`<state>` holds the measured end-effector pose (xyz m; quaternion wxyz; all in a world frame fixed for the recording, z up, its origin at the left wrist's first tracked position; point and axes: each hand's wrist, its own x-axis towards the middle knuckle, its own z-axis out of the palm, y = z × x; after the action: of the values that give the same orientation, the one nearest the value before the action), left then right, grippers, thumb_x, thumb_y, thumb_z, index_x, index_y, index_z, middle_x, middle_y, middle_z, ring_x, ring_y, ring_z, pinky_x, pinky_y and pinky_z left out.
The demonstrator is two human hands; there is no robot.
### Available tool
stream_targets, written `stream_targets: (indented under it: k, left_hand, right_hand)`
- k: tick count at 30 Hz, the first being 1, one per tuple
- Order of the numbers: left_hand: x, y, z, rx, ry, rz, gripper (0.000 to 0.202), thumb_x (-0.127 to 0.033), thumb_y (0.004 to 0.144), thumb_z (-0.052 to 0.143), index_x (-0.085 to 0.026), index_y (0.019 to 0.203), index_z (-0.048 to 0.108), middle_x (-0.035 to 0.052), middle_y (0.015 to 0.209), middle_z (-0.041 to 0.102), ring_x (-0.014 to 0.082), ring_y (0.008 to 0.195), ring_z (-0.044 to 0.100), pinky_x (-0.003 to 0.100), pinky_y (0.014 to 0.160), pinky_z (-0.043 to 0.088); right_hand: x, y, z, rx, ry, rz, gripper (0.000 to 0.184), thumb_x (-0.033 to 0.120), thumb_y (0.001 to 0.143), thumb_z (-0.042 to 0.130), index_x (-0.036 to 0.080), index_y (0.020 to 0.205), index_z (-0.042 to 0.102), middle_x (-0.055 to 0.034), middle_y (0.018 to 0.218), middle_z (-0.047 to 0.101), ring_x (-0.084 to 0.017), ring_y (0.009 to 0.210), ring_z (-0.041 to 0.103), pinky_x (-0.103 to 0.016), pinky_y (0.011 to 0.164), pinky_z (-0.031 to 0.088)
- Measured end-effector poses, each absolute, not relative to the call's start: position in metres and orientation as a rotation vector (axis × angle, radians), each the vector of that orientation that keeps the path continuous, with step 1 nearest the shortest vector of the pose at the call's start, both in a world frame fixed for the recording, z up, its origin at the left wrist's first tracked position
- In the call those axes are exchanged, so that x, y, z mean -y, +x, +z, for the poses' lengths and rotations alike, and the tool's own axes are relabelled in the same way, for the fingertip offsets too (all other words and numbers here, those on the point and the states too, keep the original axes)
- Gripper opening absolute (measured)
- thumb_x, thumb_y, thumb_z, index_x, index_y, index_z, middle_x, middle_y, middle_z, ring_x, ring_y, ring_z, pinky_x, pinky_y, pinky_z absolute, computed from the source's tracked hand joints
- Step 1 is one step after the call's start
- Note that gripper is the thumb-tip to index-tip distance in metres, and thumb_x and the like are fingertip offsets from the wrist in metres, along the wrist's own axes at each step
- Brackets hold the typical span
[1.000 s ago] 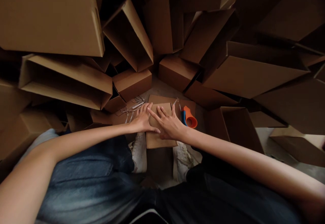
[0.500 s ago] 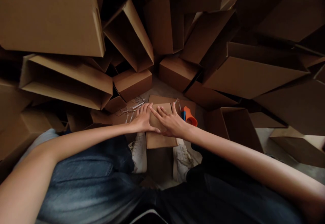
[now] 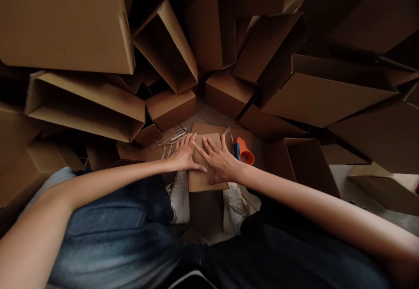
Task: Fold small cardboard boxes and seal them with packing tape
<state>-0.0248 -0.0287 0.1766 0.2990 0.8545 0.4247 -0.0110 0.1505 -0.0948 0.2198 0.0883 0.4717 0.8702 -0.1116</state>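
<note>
A small brown cardboard box (image 3: 204, 181) lies on the floor between my shoes, its flat top facing me. My left hand (image 3: 185, 154) rests along its left side, thumb stretched over the top and fingers reaching toward the far edge. Across the right part of the top lies my right hand (image 3: 220, 160), its fingers spread. Neither hand grips anything. Just right of the box sits an orange tape dispenser (image 3: 246, 151) with a blue part (image 3: 236, 150) on its left side.
Flat cardboard (image 3: 204, 128) lies beneath the box. Thin pale strips (image 3: 175, 137) are scattered to its left. Many cardboard boxes surround me, among them an open one (image 3: 88, 101) at left, a tilted one (image 3: 176, 40) ahead and another (image 3: 294, 162) at right. My white shoes (image 3: 180, 199) flank the box.
My right hand has shifted slightly over the box top, with its thumb lower and farther from the left thumb. My left hand and the box look almost still.
</note>
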Motion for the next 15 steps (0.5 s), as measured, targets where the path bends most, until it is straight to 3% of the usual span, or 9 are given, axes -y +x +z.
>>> stream_targets:
  k: [2,7,12,15]
  left_hand:
    - [0.029,-0.0253,0.1759,-1.13,2.264,-0.03,0.137,-0.075,0.05,0.077,-0.018,0.153,0.008,0.0234,0.158,0.018,0.043,0.147,0.011,0.062,0.116,0.015]
    - [0.0284,-0.0251,0.1771,-1.129,2.28,-0.021,0.136,-0.073,0.05,0.078,-0.017,0.153,0.01,0.0239,0.156,0.021,0.0432,0.146,0.014,0.063,0.115,0.016]
    - [0.0283,-0.0253,0.1787,-1.118,2.264,-0.03,0.137,-0.074,0.05,0.077,-0.018,0.153,0.008,0.024,0.157,0.019,0.0442,0.146,0.013,0.064,0.114,0.016]
    - [0.0286,-0.0256,0.178,-1.13,2.263,-0.04,0.138,-0.074,0.049,0.077,-0.017,0.153,0.008,0.0239,0.157,0.018,0.0441,0.147,0.011,0.062,0.115,0.016]
  right_hand:
    - [0.0954,0.1502,0.2168,-2.589,1.405,-0.319,0.14,0.053,0.059,0.084,0.009,0.156,-0.006,-0.036,0.155,0.018,-0.049,0.144,0.021,-0.081,0.106,0.009]
    - [0.0905,0.1556,0.2146,-2.661,1.462,-0.34,0.116,0.04,0.081,0.069,0.012,0.154,-0.018,-0.0317,0.153,0.032,-0.041,0.143,0.032,-0.08,0.107,0.009]
    - [0.0916,0.1562,0.2168,-2.638,1.389,-0.367,0.138,0.049,0.064,0.081,0.01,0.154,-0.016,-0.0364,0.154,0.02,-0.048,0.144,0.023,-0.082,0.104,0.008]
    - [0.0914,0.1547,0.2185,-2.625,1.414,-0.365,0.125,0.045,0.073,0.076,0.012,0.155,-0.012,-0.0346,0.154,0.024,-0.044,0.144,0.027,-0.082,0.104,0.01]
